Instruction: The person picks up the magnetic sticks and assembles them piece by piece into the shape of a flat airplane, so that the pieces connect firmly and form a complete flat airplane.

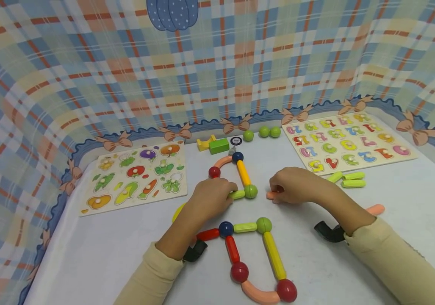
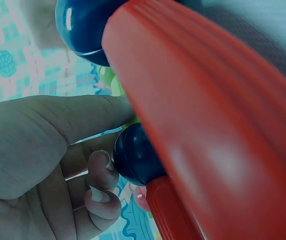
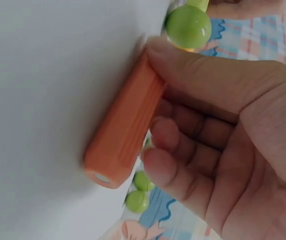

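Observation:
My left hand (image 1: 213,195) pinches a light green magnetic rod (image 1: 236,195), whose far end meets a green ball (image 1: 251,191). Close to those fingertips, a dark blue ball (image 2: 138,155) joins a red rod (image 2: 172,210) in the left wrist view; the hand hides both from the head camera. That rod belongs to a loop with a red ball (image 1: 214,172), a curved pink rod (image 1: 223,161) and a yellow-orange rod (image 1: 244,173). To the right, my right hand (image 1: 293,185) holds a salmon-orange rod (image 3: 123,125) between thumb and fingers, apart from the green ball.
Nearer me lies a second loop with a blue ball (image 1: 226,229), its red rod (image 1: 207,234) passing under my left wrist. Loose green rods (image 1: 353,183) lie right, green balls (image 1: 264,131) at the back. A vegetable puzzle (image 1: 137,176) and a number puzzle (image 1: 348,142) flank them.

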`<move>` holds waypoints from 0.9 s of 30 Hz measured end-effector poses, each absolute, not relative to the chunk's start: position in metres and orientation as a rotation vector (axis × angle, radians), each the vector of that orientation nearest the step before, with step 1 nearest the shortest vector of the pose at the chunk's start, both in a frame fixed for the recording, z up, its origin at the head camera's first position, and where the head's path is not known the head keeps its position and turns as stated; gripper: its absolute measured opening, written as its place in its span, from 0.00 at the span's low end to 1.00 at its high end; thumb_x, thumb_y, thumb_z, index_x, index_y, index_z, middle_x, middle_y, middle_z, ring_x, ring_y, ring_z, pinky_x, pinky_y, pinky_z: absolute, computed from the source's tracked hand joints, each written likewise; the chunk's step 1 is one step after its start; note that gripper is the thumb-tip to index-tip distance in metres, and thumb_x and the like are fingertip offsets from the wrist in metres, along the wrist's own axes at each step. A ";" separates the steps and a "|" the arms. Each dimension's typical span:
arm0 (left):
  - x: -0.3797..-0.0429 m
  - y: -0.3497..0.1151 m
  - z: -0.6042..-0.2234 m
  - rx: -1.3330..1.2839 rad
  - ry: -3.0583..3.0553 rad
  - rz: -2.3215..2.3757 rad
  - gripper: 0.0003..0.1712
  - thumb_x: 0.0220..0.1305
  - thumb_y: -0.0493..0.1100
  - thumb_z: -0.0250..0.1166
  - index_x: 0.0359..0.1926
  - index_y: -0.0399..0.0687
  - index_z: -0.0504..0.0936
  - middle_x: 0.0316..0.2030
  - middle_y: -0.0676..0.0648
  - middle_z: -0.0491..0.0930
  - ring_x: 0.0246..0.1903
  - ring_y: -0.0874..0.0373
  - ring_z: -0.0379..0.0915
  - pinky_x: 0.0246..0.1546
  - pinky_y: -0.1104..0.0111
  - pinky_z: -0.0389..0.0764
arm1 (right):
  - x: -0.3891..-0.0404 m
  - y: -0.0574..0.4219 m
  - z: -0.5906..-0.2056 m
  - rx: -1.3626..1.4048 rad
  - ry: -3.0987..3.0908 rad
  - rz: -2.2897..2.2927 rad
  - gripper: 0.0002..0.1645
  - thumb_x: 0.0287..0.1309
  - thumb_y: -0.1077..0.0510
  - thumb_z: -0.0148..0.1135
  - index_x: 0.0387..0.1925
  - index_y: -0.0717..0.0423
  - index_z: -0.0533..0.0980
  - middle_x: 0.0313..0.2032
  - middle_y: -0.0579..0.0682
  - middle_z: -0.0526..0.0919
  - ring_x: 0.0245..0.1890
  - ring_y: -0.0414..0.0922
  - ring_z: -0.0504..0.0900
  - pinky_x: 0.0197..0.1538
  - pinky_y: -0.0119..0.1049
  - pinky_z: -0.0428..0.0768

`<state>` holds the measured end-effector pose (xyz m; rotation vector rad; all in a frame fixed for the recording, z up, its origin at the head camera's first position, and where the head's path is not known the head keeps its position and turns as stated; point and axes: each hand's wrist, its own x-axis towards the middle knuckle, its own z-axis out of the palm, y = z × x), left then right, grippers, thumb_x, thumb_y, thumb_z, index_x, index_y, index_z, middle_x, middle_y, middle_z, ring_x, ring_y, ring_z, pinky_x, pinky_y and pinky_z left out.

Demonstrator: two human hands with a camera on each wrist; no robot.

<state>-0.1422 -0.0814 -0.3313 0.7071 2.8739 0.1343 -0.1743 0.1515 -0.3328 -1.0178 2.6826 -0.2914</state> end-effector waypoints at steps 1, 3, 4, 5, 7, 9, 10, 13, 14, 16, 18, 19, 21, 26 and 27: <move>-0.142 -0.081 -0.331 0.713 2.873 0.139 0.20 0.55 0.46 0.66 0.50 0.55 0.79 0.39 0.54 0.79 0.35 0.61 0.70 0.36 0.67 0.74 | -0.176 0.148 -0.333 -1.023 2.694 -0.288 0.10 0.51 0.48 0.63 0.22 0.46 0.75 0.16 0.41 0.70 0.20 0.40 0.67 0.25 0.33 0.66; -0.142 -0.081 -0.332 0.726 2.875 0.140 0.19 0.55 0.45 0.66 0.50 0.55 0.79 0.39 0.54 0.79 0.35 0.61 0.70 0.36 0.67 0.74 | -0.179 0.142 -0.332 -1.035 2.715 -0.285 0.09 0.52 0.49 0.63 0.22 0.46 0.75 0.16 0.41 0.70 0.20 0.40 0.68 0.25 0.33 0.66; -0.142 -0.081 -0.332 0.732 2.876 0.140 0.19 0.55 0.45 0.65 0.50 0.55 0.79 0.39 0.54 0.79 0.34 0.61 0.70 0.36 0.67 0.74 | -0.180 0.139 -0.331 -1.042 2.721 -0.284 0.09 0.52 0.49 0.63 0.22 0.46 0.76 0.17 0.40 0.70 0.20 0.40 0.68 0.25 0.33 0.66; -0.142 -0.081 -0.332 0.738 2.877 0.137 0.19 0.55 0.45 0.65 0.50 0.55 0.79 0.39 0.54 0.79 0.34 0.61 0.70 0.35 0.68 0.74 | -0.180 0.137 -0.331 -1.054 2.724 -0.281 0.09 0.51 0.50 0.64 0.22 0.46 0.76 0.17 0.40 0.70 0.20 0.40 0.68 0.25 0.33 0.66; -0.142 -0.081 -0.331 0.741 2.880 0.131 0.19 0.55 0.45 0.65 0.50 0.55 0.79 0.39 0.54 0.79 0.34 0.61 0.70 0.35 0.68 0.74 | -0.181 0.132 -0.329 -1.076 2.722 -0.279 0.08 0.51 0.51 0.64 0.22 0.47 0.76 0.17 0.41 0.70 0.20 0.40 0.68 0.25 0.33 0.66; -0.141 -0.081 -0.331 0.737 2.886 0.124 0.19 0.55 0.45 0.65 0.50 0.55 0.79 0.39 0.54 0.79 0.33 0.61 0.70 0.34 0.68 0.74 | -0.180 0.129 -0.328 -1.090 2.724 -0.270 0.08 0.51 0.52 0.64 0.22 0.48 0.76 0.17 0.41 0.70 0.20 0.40 0.67 0.25 0.33 0.66; -0.141 -0.082 -0.331 0.735 2.887 0.123 0.19 0.55 0.45 0.65 0.50 0.55 0.79 0.39 0.54 0.79 0.33 0.61 0.70 0.34 0.68 0.74 | -0.180 0.128 -0.328 -1.090 2.727 -0.267 0.08 0.51 0.52 0.64 0.22 0.48 0.77 0.17 0.41 0.70 0.20 0.40 0.68 0.25 0.33 0.66; -0.141 -0.082 -0.330 0.727 2.888 0.125 0.19 0.55 0.45 0.65 0.50 0.55 0.79 0.39 0.53 0.79 0.34 0.60 0.70 0.34 0.68 0.75 | -0.179 0.127 -0.328 -1.056 2.734 -0.277 0.07 0.51 0.51 0.65 0.23 0.48 0.78 0.18 0.40 0.71 0.21 0.40 0.68 0.26 0.33 0.67; -0.141 -0.082 -0.330 0.724 2.889 0.126 0.19 0.55 0.45 0.65 0.50 0.55 0.79 0.39 0.53 0.79 0.34 0.60 0.70 0.34 0.68 0.74 | -0.178 0.128 -0.328 -1.051 2.742 -0.279 0.07 0.50 0.51 0.65 0.23 0.48 0.78 0.18 0.40 0.72 0.21 0.40 0.68 0.26 0.33 0.68; -0.140 -0.081 -0.330 0.715 2.889 0.128 0.19 0.55 0.45 0.65 0.50 0.54 0.79 0.39 0.53 0.79 0.34 0.60 0.70 0.35 0.68 0.74 | -0.178 0.129 -0.331 -1.056 2.764 -0.286 0.06 0.50 0.51 0.65 0.24 0.47 0.78 0.19 0.40 0.72 0.21 0.40 0.69 0.26 0.32 0.68; -0.140 -0.081 -0.331 0.703 2.890 0.125 0.19 0.55 0.45 0.65 0.50 0.55 0.79 0.39 0.54 0.79 0.33 0.60 0.69 0.35 0.68 0.74 | -0.177 0.130 -0.333 -1.082 2.792 -0.290 0.06 0.49 0.51 0.66 0.25 0.47 0.79 0.20 0.40 0.72 0.21 0.39 0.68 0.26 0.32 0.68; -0.140 -0.081 -0.331 0.696 2.889 0.126 0.19 0.55 0.45 0.65 0.50 0.55 0.79 0.39 0.54 0.79 0.33 0.60 0.69 0.34 0.68 0.74 | -0.177 0.131 -0.334 -1.099 2.809 -0.288 0.05 0.49 0.52 0.67 0.26 0.47 0.79 0.21 0.40 0.72 0.21 0.39 0.68 0.26 0.32 0.68; -0.140 -0.081 -0.332 0.692 2.890 0.125 0.19 0.55 0.45 0.65 0.50 0.55 0.79 0.38 0.54 0.78 0.33 0.60 0.69 0.34 0.68 0.74 | -0.176 0.132 -0.335 -1.123 2.837 -0.288 0.05 0.48 0.52 0.67 0.27 0.48 0.80 0.21 0.40 0.72 0.22 0.39 0.68 0.26 0.31 0.69; -0.140 -0.079 -0.333 0.687 2.888 0.139 0.18 0.56 0.46 0.64 0.49 0.53 0.79 0.33 0.54 0.76 0.30 0.60 0.68 0.30 0.70 0.73 | -0.170 0.140 -0.332 -1.099 2.900 -0.343 0.10 0.47 0.52 0.68 0.34 0.48 0.81 0.29 0.42 0.78 0.30 0.40 0.73 0.34 0.34 0.74; -0.139 -0.078 -0.333 0.688 2.886 0.132 0.18 0.56 0.47 0.64 0.49 0.53 0.78 0.33 0.54 0.76 0.29 0.60 0.68 0.30 0.70 0.73 | -0.168 0.144 -0.331 -1.082 2.914 -0.350 0.11 0.47 0.53 0.68 0.35 0.48 0.81 0.31 0.43 0.79 0.33 0.41 0.74 0.36 0.35 0.75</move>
